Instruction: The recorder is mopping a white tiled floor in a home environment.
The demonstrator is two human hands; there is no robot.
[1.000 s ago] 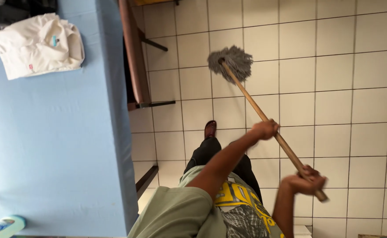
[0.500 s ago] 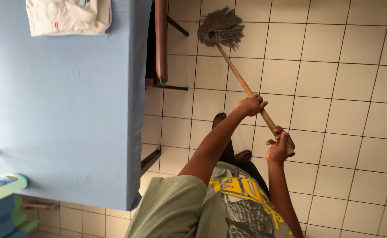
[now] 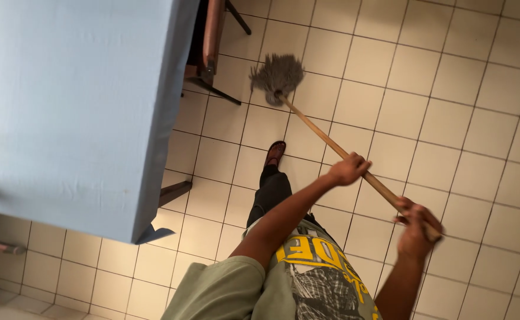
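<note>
Head view: your left hand (image 3: pixel 347 170) grips the mop (image 3: pixel 278 76) handle midway, your right hand (image 3: pixel 417 228) closed around its top end. The grey mop head rests on the tiled floor (image 3: pixel 449 118), beside the blue surface (image 3: pixel 70 106).

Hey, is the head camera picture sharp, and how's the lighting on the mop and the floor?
Head view: even, soft light, no glare on the tiled floor; mop head fairly sharp with a faint shadow; both hands slightly soft; frame tilted.
</note>
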